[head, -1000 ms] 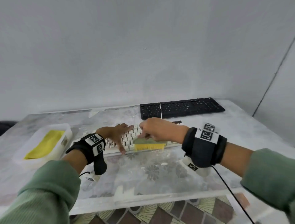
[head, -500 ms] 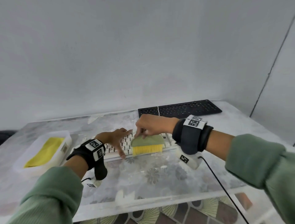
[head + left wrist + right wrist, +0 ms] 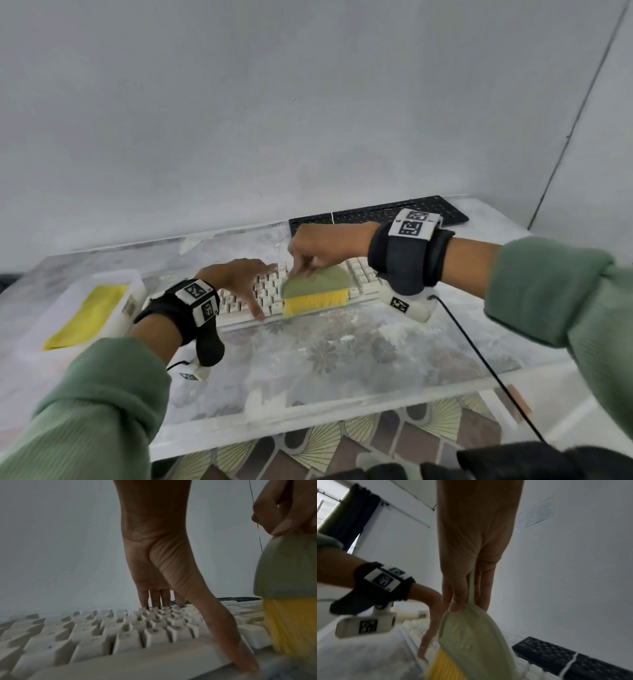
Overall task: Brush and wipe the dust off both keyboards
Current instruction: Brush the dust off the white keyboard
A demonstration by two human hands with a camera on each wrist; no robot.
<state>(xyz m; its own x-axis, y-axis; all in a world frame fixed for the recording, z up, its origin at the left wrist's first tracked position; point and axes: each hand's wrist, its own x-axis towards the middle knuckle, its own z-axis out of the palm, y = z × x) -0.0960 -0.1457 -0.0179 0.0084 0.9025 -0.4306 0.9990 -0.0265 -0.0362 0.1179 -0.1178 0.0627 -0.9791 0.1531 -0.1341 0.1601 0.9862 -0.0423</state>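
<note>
Head view: the right hand (image 3: 325, 245) pinches the top of the green brush (image 3: 317, 284), its yellow bristles (image 3: 315, 303) down on the front edge of the white keyboard (image 3: 363, 281) mid-table, while the left hand (image 3: 239, 277) lies spread and flat on the keys just left of the brush; the black keyboard (image 3: 370, 214) sits behind by the wall. Left wrist view: straight fingers (image 3: 155, 599) and thumb touch the white keyboard (image 3: 102, 631), gripping nothing, the brush (image 3: 288, 568) beside them. Right wrist view: thumb and fingers (image 3: 457, 595) clamp the handle of the brush (image 3: 471, 632), the black keyboard (image 3: 556, 655) lying beyond.
</note>
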